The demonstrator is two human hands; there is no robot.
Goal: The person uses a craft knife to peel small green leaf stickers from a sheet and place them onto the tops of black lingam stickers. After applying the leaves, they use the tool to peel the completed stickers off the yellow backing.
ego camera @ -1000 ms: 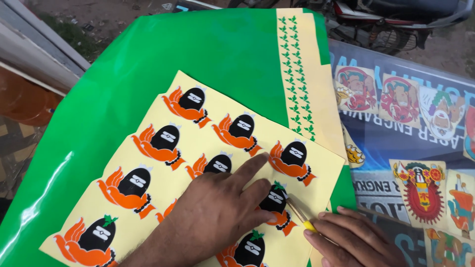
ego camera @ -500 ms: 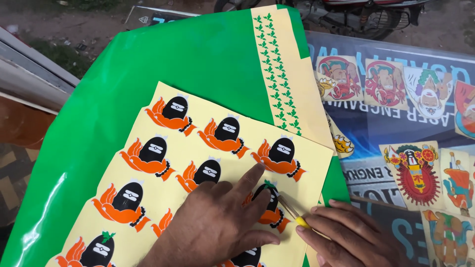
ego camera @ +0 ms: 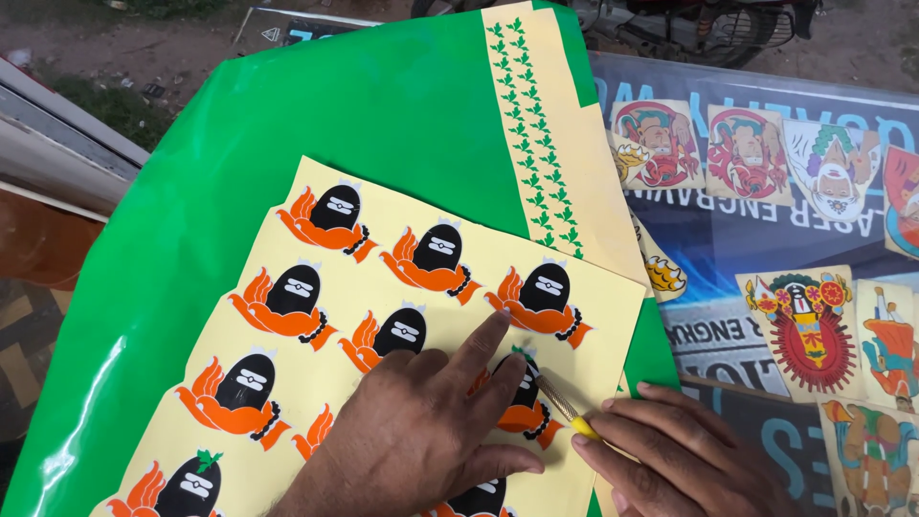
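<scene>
The left hand [ego camera: 412, 440] lies flat, fingers spread, pinning the yellow sticker sheet [ego camera: 402, 316] on the green vinyl [ego camera: 287, 144]. The right hand [ego camera: 670, 450] pinches a thin yellow-handled knife [ego camera: 563, 407], tip at 1 black-and-orange sticker [ego camera: 522, 397]. A slip could nick that sticker or the near left fingertip. The blade tip is hard to make out; both wrists are cut off.

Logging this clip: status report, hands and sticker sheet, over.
Left hand flat on yellow sticker sheet, pinning it. Right hand grips thin yellow-handled tool, tip at a black-and-orange sticker. Nothing blocking; green vinyl underneath.
</scene>
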